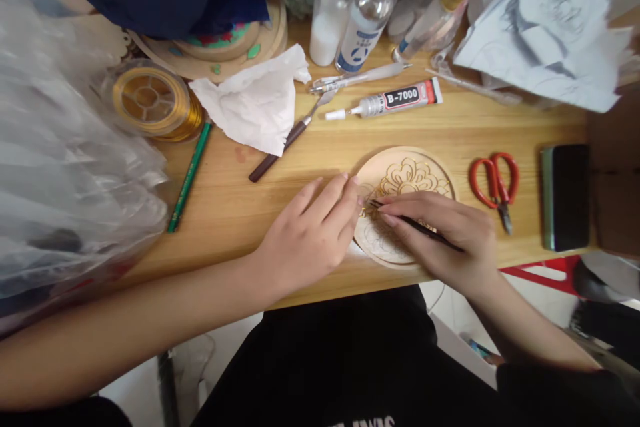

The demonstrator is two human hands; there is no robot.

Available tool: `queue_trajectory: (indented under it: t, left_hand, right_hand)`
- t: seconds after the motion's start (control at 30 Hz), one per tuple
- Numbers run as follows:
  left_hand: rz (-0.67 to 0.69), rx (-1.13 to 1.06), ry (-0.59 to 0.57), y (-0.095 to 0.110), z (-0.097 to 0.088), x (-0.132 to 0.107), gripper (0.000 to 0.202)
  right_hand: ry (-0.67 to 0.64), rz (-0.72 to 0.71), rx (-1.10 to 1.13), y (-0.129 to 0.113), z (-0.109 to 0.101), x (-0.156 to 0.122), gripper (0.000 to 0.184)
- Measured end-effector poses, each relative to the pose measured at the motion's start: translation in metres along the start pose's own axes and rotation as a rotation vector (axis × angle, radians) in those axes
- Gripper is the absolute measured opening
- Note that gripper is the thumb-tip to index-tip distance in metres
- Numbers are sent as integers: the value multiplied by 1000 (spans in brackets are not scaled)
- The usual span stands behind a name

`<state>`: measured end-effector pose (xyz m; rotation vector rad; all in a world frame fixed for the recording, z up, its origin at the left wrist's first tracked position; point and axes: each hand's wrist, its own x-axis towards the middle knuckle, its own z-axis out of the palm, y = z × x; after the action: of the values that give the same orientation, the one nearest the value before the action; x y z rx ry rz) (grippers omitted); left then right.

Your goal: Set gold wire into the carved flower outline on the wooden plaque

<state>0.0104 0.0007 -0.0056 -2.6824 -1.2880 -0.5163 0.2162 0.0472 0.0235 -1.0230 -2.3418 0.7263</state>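
Note:
A round wooden plate (373, 167) lies near the table's front edge. Gold wire outlines a flower pattern (413, 177) on its upper part, while pencil-like lines show on the lower part. My left hand (313, 233) rests at the plate's left rim, fingers stretched out, with its fingertips beside the tweezers' tips. Dark tweezers (430, 230) are pinched in my right hand (450, 233), which is over the plate's right side. Their tips point left at the wire work near my left fingertips. Whether a small wire piece sits between the tips is too small to tell.
Behind the plate lie a B-7000 glue tube (400, 99), a dark-handled spatula (277, 150) and crumpled tissue (255, 103). Red-handled cutters (495, 183) and a phone (566, 197) are at right. A gold wire spool (153, 100), green pencil (190, 177) and plastic bag (65, 147) occupy the left. Bottles (367, 20) stand behind.

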Motion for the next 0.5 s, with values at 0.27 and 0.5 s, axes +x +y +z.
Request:
queue_trajectory:
  t: [0.27, 0.5]
  left_hand:
    - [0, -5, 2, 0, 0, 0, 30]
    - [-5, -8, -4, 0, -1, 0, 31]
  right_hand:
    - [4, -33, -52, 2, 0, 3, 22]
    - [-113, -208, -103, 12, -11, 15, 20]
